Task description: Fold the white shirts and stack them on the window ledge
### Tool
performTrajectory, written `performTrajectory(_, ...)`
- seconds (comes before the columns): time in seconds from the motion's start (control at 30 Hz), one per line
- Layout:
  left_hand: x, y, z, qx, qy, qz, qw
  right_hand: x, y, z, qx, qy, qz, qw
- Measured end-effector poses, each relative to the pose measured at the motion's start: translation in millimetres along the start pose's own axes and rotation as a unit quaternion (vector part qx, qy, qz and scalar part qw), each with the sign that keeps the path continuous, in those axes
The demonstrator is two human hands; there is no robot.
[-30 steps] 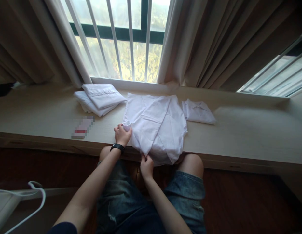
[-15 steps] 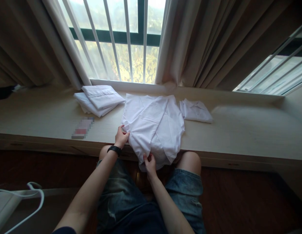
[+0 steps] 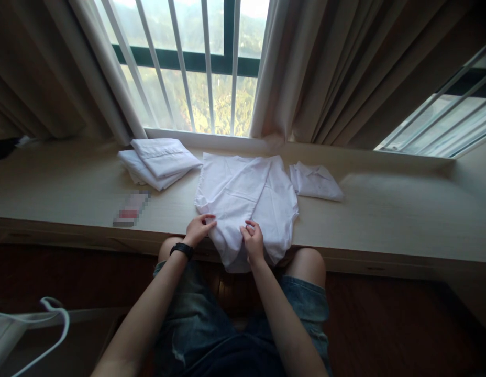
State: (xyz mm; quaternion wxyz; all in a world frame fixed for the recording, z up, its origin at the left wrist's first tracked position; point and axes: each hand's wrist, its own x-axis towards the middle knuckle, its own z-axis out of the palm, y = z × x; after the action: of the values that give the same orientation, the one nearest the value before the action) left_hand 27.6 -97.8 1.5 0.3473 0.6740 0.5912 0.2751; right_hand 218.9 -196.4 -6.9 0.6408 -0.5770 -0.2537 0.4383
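A white garment (image 3: 246, 193) lies partly folded on the pale wooden surface (image 3: 384, 220), straight ahead of the seated person and just below the window. Its long axis runs from the window side toward the person, and its near end hangs over the front edge of the surface above the knees.

The surface is a long ledge under a barred window (image 3: 196, 63) with green trees outside; heavy beige curtains (image 3: 345, 68) hang on both sides. Left of the garment sits a stack of folded white cloth (image 3: 158, 159), and a small blurred item (image 3: 131, 209) lies nearer the front edge. Right of the garment, just apart from it, is a smaller folded white piece (image 3: 316, 182). Dark wooden floor shows below, and a white hanger (image 3: 50, 324) at lower left.

The left hand (image 3: 199, 229), a black band on its wrist, rests on the garment's near left edge with fingers curled onto the fabric. The right hand (image 3: 253, 242) is beside it, fingers bent and pinching a fold of cloth near the middle of the near end. Both forearms reach forward from the lap, over denim shorts.
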Motion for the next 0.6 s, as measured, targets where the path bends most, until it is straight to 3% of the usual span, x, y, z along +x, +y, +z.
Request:
performTrajectory(0.1,2,-6,-0.8,-0.005,-0.015,0.012,1.000,40,-17,7,0.102,-0.121,0.092,0.983)
performTrajectory(0.17,3,-9,-0.6,-0.019,-0.020,0.014,1.000,66,-27,11,0.155,-0.157,0.148,0.964)
performTrajectory(0.33,4,-14,0.3,-0.045,-0.018,0.011,0.999,100,-41,11,0.156,-0.075,0.221,0.960)
performTrajectory(0.47,6,-16,-1.1,-0.024,-0.030,0.019,0.999,108,-38,2,0.135,-0.064,0.203,0.968)
performTrajectory(0.53,6,-16,-2.4,-0.014,-0.034,0.025,0.999,117,-37,-1,0.078,-0.056,0.143,0.985)
performTrajectory(0.6,5,-14,-3.0,-0.008,-0.032,0.030,0.999,130,-37,-3,-0.054,-0.035,0.047,0.997)
